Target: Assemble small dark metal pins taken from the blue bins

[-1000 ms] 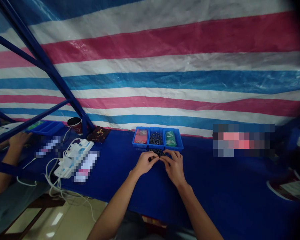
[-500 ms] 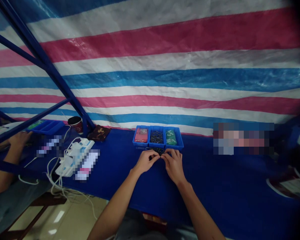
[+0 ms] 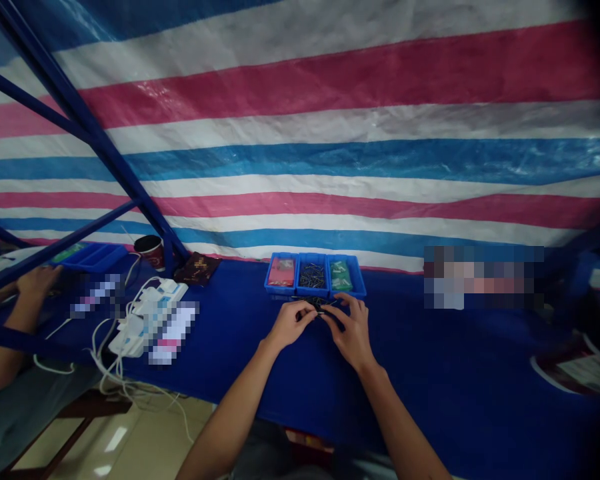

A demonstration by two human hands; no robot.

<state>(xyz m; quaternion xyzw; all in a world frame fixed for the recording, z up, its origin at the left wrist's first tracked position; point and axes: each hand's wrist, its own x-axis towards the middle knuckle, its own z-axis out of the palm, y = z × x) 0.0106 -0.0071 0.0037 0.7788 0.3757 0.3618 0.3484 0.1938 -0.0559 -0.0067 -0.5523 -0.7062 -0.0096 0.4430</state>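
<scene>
My left hand [image 3: 291, 325] and my right hand [image 3: 351, 329] meet on the blue table cloth [image 3: 430, 373], just in front of a row of blue bins. Both pinch small dark parts from a little dark pile [image 3: 319, 303] lying between the fingertips; what each part is I cannot make out. Behind the hands stand three joined blue bins: the left bin [image 3: 281, 273] holds red pieces, the middle bin [image 3: 313, 275] dark small parts, the right bin [image 3: 342, 276] green pieces.
A white power strip [image 3: 147, 317] with tangled white cables lies at the left. A paper cup [image 3: 151, 250] and a dark pouch [image 3: 197, 268] stand by a blue steel frame [image 3: 105, 153]. Another person's hand [image 3: 35, 283] rests at the far left. A striped tarp hangs behind.
My hands have barely shifted; the right hand's fingers have spread a little over the dark pile, and the view has dipped slightly.
</scene>
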